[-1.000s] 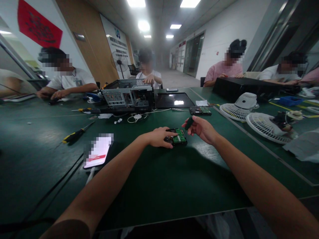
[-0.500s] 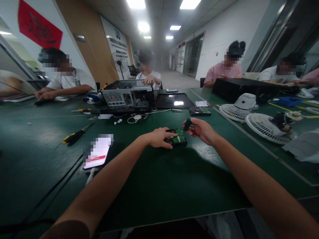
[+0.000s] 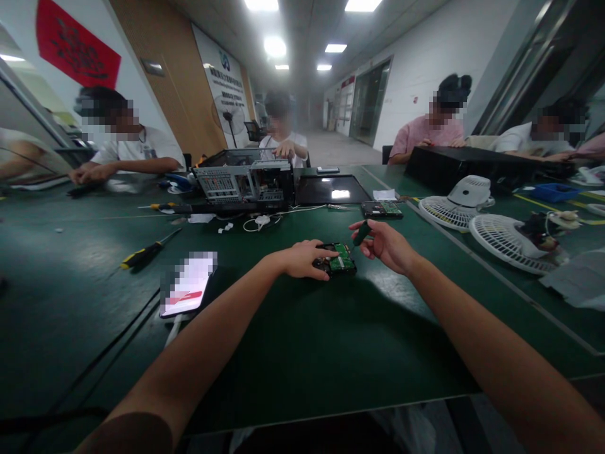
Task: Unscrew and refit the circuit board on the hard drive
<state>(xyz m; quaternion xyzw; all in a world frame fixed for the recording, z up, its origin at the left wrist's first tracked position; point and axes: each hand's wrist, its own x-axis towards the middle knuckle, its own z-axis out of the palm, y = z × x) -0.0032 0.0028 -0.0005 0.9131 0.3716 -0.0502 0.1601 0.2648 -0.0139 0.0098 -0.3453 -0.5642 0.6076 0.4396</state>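
Observation:
A hard drive [image 3: 348, 267] with its green circuit board facing up lies on the table before me. My left hand [image 3: 302, 259] grips its left end, the thumb along the near edge and the fingers over the board, hiding that end. In my right hand [image 3: 388, 244] is a small screwdriver [image 3: 362, 234] with a dark green handle, pinched between thumb and fingers. It leans to the right, its thin shaft pointing down at the drive's right side. Whether the tip sits in a screw is too small to tell.
A lit phone [image 3: 191, 287] on a cable lies to the left, near a yellow-black screwdriver [image 3: 142, 255]. Beyond stand an opened computer case [image 3: 243, 183], a dark flat panel [image 3: 331, 190] and another drive [image 3: 382, 210]. White fan parts [image 3: 508, 243] lie right. Several people sit around the table.
The screwdriver's handle has tipped a little further to the right, and the fingers of my right hand have shifted on it. My left hand keeps its hold on the hard drive.

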